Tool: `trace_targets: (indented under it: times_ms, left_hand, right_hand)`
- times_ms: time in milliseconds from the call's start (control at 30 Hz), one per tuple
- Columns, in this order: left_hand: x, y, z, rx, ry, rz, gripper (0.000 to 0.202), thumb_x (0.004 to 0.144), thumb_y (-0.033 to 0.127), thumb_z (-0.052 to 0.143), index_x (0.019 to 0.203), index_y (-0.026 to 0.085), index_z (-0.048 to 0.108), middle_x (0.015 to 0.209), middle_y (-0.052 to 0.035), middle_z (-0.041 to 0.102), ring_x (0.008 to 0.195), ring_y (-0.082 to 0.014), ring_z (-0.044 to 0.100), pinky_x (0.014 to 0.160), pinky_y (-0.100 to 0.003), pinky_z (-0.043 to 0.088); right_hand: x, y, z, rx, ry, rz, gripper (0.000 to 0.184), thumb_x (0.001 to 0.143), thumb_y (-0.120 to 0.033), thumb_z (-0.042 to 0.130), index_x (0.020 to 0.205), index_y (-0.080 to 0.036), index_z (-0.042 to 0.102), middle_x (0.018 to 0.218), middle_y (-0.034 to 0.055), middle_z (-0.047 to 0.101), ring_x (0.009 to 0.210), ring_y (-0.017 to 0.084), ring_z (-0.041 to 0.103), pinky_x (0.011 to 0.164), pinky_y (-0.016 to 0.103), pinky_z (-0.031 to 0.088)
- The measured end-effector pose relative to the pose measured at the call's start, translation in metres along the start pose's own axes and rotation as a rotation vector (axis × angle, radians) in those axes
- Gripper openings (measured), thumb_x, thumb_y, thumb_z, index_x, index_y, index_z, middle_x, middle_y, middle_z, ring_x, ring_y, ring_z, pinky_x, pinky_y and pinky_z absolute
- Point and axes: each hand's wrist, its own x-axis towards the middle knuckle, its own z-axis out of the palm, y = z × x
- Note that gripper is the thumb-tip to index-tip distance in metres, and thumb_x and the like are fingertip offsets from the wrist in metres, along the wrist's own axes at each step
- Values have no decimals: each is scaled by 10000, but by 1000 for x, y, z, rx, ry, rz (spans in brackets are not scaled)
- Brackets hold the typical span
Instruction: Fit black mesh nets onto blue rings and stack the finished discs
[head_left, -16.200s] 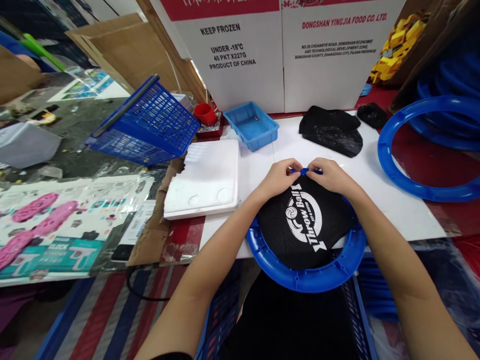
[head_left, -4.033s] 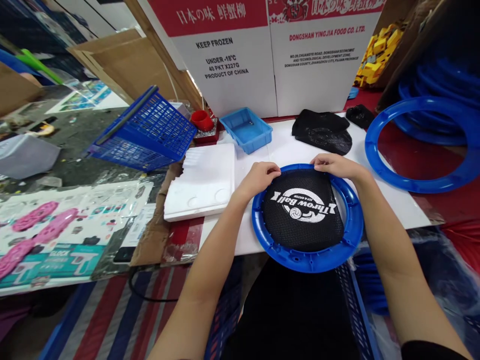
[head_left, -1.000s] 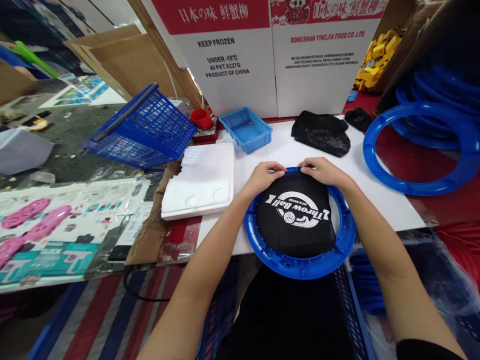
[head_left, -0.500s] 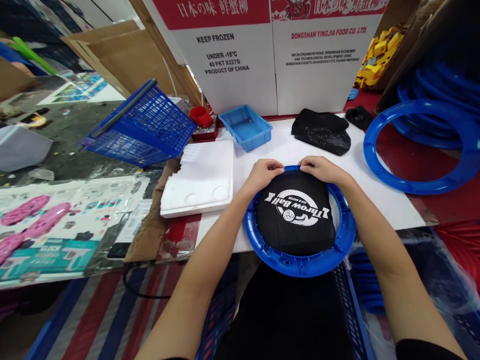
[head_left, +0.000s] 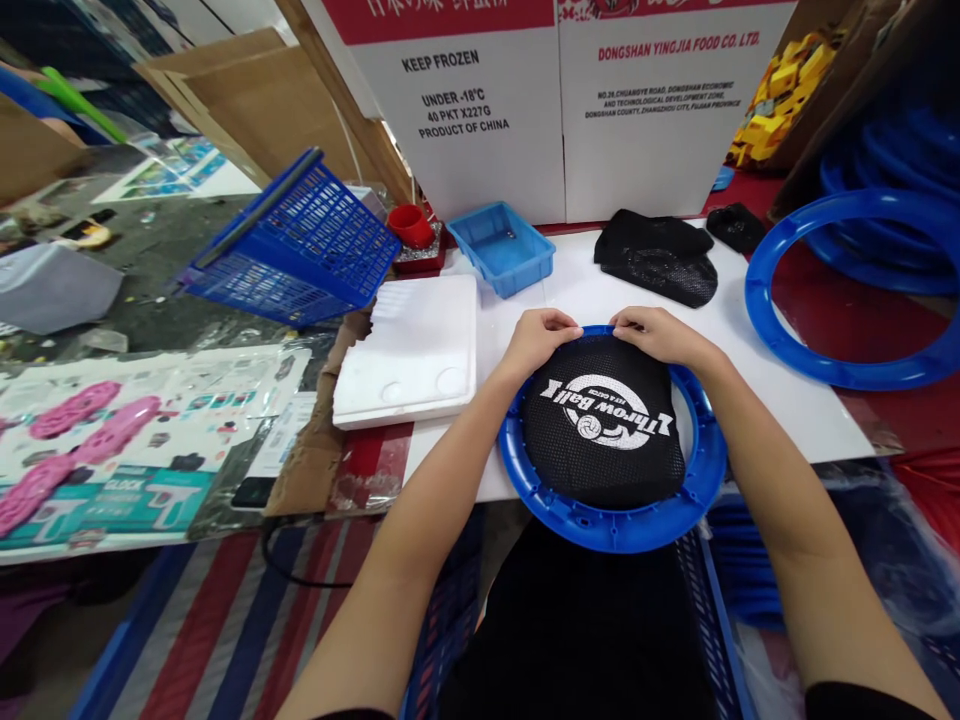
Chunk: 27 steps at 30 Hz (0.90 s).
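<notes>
A blue plastic ring (head_left: 611, 531) lies across the near edge of the white board, partly over my lap. Inside it is a black mesh net (head_left: 600, 474) with white "Throw Ball" lettering, its near side slack and short of the ring's right inner edge. At the far rim my left hand (head_left: 541, 340) is closed, thumb and fingers pinching the net's edge against the ring. Just to its right, my right hand (head_left: 654, 335) pinches the same edge in the same way. A short stretch of blue rim shows between the two hands.
Beyond the hands lie folded black nets (head_left: 656, 262) and a light blue tray (head_left: 504, 255). A broken white foam slab (head_left: 412, 345) is at left, near a tilted blue basket (head_left: 300, 245). Another blue ring (head_left: 766, 280) leans at right. A large white carton (head_left: 495, 165) stands behind.
The head view has shifted slightly, so everything sits a little further right. Both hands stay pinched at the far rim, with only small finger movements. The net and ring look much the same.
</notes>
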Motion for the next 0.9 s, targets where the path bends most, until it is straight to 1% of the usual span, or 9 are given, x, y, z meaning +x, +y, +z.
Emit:
trace_targets:
  times_ms: [100, 267, 400, 567, 767, 833, 900]
  left_hand:
    - [0, 0, 1, 29, 14, 5, 200, 764, 322, 864, 856, 159, 795, 849, -71, 804, 801, -200, 714, 770, -323, 523]
    - [-3, 2, 4, 112, 41, 40, 131, 795, 284, 843, 831, 170, 792, 828, -58, 803, 772, -199, 722, 756, -330, 520]
    - [-4, 4, 3, 138, 49, 46, 128, 814, 294, 832, 838, 174, 793, 840, -60, 806, 789, -208, 727, 769, -341, 528]
    - [-1, 5, 2, 152, 24, 45, 135, 816, 301, 820, 843, 174, 784, 846, -57, 805, 794, -204, 722, 778, -335, 541]
    - [-2, 4, 6, 308, 63, 113, 69, 835, 266, 818, 836, 205, 787, 848, -43, 803, 813, -214, 729, 825, -362, 555]
    - [-1, 3, 6, 345, 53, 138, 53, 845, 258, 809, 846, 210, 786, 865, -41, 805, 830, -215, 730, 856, -368, 556]
    - [-1, 3, 3, 359, 8, 167, 43, 861, 251, 787, 866, 209, 785, 886, -42, 808, 849, -217, 729, 870, -365, 553]
  right_hand:
    - [0, -2, 1, 9, 9, 11, 244, 994, -360, 605, 1074, -212, 781, 1157, 103, 804, 1032, 289, 726, 950, 435, 561]
    - [0, -4, 3, -13, 40, 18, 207, 982, -321, 609, 1025, -211, 779, 1158, 109, 811, 1040, 292, 726, 969, 442, 557]
    - [0, -3, 3, -4, 34, 11, 183, 967, -298, 631, 1015, -217, 787, 1165, 104, 814, 1049, 293, 730, 974, 444, 567]
    - [2, 1, 5, -40, 46, -2, 181, 948, -259, 624, 1015, -208, 784, 1169, 108, 809, 1057, 291, 725, 990, 453, 563]
    - [2, -1, 4, -31, 30, 9, 204, 929, -249, 614, 1005, -207, 798, 1178, 111, 805, 1044, 295, 721, 1002, 463, 552]
    - [1, -2, 4, -27, 32, 11, 208, 927, -249, 611, 1006, -204, 797, 1184, 113, 803, 1042, 293, 718, 1006, 463, 547]
    - [0, -3, 4, -26, 41, 8, 204, 920, -240, 608, 1001, -202, 791, 1172, 113, 803, 1041, 289, 715, 1000, 453, 544]
